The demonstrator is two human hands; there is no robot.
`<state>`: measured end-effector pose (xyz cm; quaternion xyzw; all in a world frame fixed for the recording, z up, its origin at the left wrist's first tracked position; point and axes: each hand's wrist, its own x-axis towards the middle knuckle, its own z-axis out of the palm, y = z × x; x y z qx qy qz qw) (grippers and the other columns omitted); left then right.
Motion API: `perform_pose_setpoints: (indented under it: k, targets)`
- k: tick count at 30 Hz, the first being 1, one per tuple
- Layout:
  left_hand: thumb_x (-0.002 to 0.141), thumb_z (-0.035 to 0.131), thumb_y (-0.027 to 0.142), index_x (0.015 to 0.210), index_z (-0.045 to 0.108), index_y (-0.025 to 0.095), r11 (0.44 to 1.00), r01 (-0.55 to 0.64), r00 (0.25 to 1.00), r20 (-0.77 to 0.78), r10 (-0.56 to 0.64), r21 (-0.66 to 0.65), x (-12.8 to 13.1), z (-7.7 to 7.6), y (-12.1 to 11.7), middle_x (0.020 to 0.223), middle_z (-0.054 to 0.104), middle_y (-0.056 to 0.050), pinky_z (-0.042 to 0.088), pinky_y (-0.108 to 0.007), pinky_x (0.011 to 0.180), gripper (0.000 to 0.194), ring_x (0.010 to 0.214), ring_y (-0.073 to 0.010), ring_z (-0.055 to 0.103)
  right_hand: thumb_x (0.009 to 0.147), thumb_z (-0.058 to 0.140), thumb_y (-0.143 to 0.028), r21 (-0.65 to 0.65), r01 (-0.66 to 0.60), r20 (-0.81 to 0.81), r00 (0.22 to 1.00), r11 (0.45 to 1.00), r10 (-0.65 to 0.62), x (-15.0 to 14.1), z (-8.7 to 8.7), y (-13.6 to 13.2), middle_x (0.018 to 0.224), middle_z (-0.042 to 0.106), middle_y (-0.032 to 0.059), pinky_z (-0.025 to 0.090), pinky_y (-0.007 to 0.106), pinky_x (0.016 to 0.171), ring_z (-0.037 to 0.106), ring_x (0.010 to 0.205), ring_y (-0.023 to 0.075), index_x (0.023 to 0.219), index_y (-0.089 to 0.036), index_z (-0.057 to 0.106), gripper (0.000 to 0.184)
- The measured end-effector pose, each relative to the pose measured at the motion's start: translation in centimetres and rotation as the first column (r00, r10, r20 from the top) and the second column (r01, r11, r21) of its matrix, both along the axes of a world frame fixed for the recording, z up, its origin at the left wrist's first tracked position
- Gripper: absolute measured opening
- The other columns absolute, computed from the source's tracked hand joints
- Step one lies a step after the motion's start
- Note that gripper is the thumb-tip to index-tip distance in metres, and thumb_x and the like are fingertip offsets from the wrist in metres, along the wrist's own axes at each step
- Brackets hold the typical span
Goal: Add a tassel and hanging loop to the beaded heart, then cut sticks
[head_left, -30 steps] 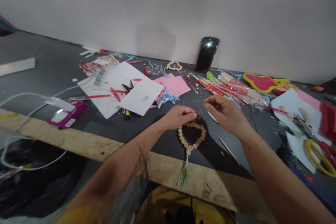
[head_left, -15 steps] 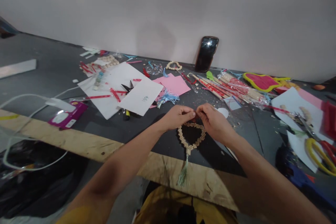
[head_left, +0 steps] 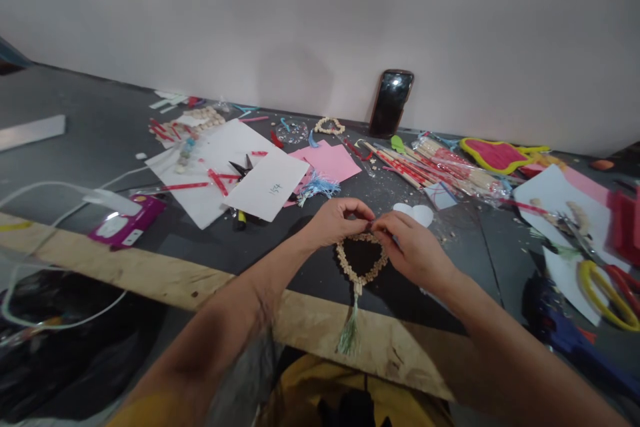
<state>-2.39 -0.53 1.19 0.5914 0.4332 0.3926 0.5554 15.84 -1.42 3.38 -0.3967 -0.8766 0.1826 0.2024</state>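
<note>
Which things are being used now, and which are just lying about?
Seem in use:
- Left hand and right hand, fingertips together
- Beaded loop with green tassel, just below them

Seem just lying about:
- Pink paper
- Blue tassel
- Purple box
- Phone, leaning

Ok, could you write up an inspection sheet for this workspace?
Surface: dark tabletop, pale wooden front strip, small debris scattered.
Work: heart-shaped beaded loop, green tassel hanging over the strip.
Clutter: white papers, pink paper, red-marked sticks, yellow-handled scissors.
Hands: left and right fingertips meet at the loop's top; anything pinched is too small to tell.
Cables: white cable looping past the front edge, left side.
Surroundings: phone leaning on grey wall.
</note>
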Motion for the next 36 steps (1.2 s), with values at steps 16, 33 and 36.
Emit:
perform_pose_setpoints:
  k: [16, 33, 36]
  targets:
    - [0.085, 0.044, 0.022, 0.106, 0.06, 0.022, 0.743, 0.267, 0.664, -0.676, 0.32, 0.614, 0.0, -0.8, -0.1, 0.096, 0.067, -0.004, 0.026, -0.04, 0.085, 0.027, 0.097, -0.0209, 0.048, 0.08, 0.043, -0.01, -0.36, -0.005, -0.147, 0.988, 0.933, -0.051, -0.2, -1.1, 2.8, 0.087, 0.069, 0.0016, 0.049, 0.027, 0.072, 0.065, 0.079, 0.0129, 0.115, -0.019, 0.048, 0.036]
    - [0.084, 0.048, 0.02, 0.09, 0.065, 0.026, 0.826, 0.113, 0.724, -0.615, 0.312, 0.552, 0.4, -0.9, -0.2, 0.09, 0.068, 0.001, 0.026, -0.038, 0.085, 0.019, 0.096, -0.02, 0.049, 0.08, 0.054, -0.032, -0.303, 0.058, 0.019, 0.998, 0.951, -0.055, -0.5, -1.2, 4.4, 0.072, 0.067, -0.0018, 0.041, 0.022, 0.058, 0.059, 0.067, 0.0125, 0.083, -0.02, 0.068, 0.019]
    - [0.084, 0.049, 0.022, 0.089, 0.067, 0.026, 0.838, 0.099, 0.748, -0.596, 0.292, 0.536, 0.4, -0.7, -0.2, 0.089, 0.069, 0.002, 0.027, -0.038, 0.085, 0.019, 0.094, -0.019, 0.05, 0.081, 0.053, -0.034, -0.276, 0.089, 0.061, 0.995, 0.957, -0.075, -0.3, -1.1, 4.2, 0.067, 0.066, -0.0013, 0.039, 0.022, 0.054, 0.057, 0.063, 0.0128, 0.08, -0.02, 0.068, 0.021]
